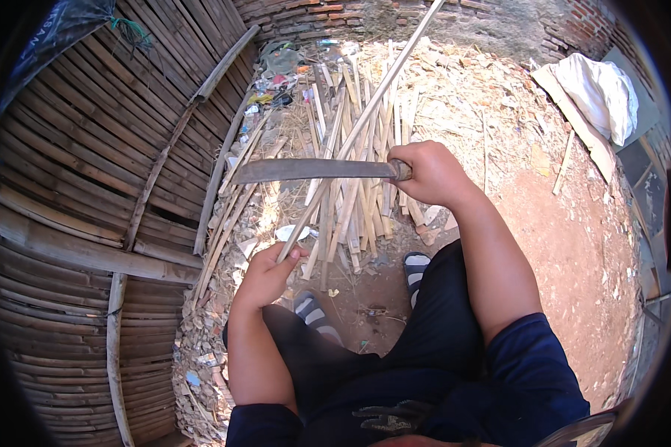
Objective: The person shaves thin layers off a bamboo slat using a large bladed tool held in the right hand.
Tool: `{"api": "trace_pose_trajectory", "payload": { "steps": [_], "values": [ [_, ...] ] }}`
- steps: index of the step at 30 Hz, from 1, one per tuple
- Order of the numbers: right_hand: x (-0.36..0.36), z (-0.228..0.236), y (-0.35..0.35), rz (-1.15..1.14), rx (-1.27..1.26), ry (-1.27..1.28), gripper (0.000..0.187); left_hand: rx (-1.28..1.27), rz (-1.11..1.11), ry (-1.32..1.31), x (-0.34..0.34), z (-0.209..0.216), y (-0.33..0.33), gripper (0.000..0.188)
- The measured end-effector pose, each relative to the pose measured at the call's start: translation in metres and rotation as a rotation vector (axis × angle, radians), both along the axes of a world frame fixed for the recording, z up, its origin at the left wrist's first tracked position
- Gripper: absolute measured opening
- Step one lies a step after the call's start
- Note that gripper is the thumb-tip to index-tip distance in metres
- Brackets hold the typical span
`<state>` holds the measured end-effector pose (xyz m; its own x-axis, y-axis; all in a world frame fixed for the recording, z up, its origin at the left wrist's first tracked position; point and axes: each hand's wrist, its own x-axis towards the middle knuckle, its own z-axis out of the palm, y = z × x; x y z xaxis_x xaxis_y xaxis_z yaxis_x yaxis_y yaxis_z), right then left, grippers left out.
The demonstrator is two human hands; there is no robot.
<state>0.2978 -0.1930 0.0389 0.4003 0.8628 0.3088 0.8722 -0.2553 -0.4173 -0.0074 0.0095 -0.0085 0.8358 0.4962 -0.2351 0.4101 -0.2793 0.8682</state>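
Observation:
My right hand (431,173) is closed round the handle of a machete (313,170), its dark blade pointing left. A long bamboo strip (384,87) slants from the lower left up to the top edge of the view, and my left hand (267,276) grips its near end. The blade crosses over the strip a little beyond my left hand; whether the two touch, I cannot tell. Below them many split bamboo strips (348,216) lie in a loose pile on the ground, in front of my sandalled feet.
A bamboo slat wall (60,171) runs along the left. Behind the pile stands a brick wall (492,22). Scraps and litter (279,63) lie near the far left corner. At the right, a white sack (595,93) rests by a board (574,123).

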Motion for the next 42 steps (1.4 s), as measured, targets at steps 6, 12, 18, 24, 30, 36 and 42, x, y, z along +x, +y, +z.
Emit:
{"api": "trace_pose_trajectory", "payload": {
  "steps": [6, 12, 18, 24, 30, 36, 42],
  "values": [
    [0.004, -0.001, 0.007, -0.048, -0.029, 0.017, 0.023, -0.010, 0.010, -0.005, -0.004, -0.004, 0.003, 0.029],
    [0.024, 0.001, -0.004, -0.390, 0.132, 0.267, 0.029, 0.038, 0.019, 0.038, 0.000, 0.000, 0.002, 0.029],
    [-0.005, -0.006, 0.004, -0.039, 0.073, -0.025, 0.020, 0.009, -0.002, 0.019, 0.002, 0.000, -0.001, 0.030],
    [-0.010, 0.000, 0.012, -0.037, 0.003, -0.083, 0.017, 0.013, 0.005, 0.054, -0.004, 0.001, 0.000, 0.030],
    [0.031, -0.004, -0.008, -0.427, 0.180, 0.180, 0.029, 0.003, 0.020, -0.007, 0.001, 0.007, -0.003, 0.028],
    [-0.007, -0.001, 0.003, -0.071, 0.073, -0.032, 0.020, -0.041, 0.011, 0.011, -0.002, 0.001, 0.000, 0.028],
    [0.000, -0.016, 0.011, 0.023, 0.065, -0.030, 0.018, -0.064, 0.051, 0.067, -0.005, 0.002, 0.001, 0.028]
  ]
}}
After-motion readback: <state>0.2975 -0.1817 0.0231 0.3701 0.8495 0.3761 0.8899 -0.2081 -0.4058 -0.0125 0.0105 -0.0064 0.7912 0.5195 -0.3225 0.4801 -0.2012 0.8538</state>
